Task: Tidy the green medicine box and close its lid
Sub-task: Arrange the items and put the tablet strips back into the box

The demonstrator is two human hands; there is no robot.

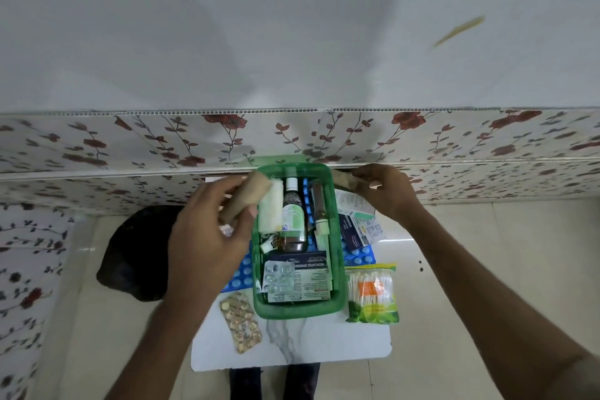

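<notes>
The green medicine box [337, 269] stands open on a small white marble-look table [324, 341]. Inside lie a brown syrup bottle [293, 221], a white gauze roll [271, 209], a dressing packet [302, 279] and a blister strip [278, 276]. Its green lid [282, 160] leans behind the box. My left hand [207, 237] holds a brown bandage roll [248, 198] over the box's left rim. My right hand [386, 191] grips a second brown roll [345, 181] just beyond the box's far right corner.
A cotton-swab pack [373, 292] lies right of the box, a gold capsule strip [240, 321] at its front left. Blue tablet strips [237, 276] and paper leaflets [360, 224] spread under and beside it. A dark bag [130, 253] sits on the floor at left. A floral wall panel [130, 146] runs behind.
</notes>
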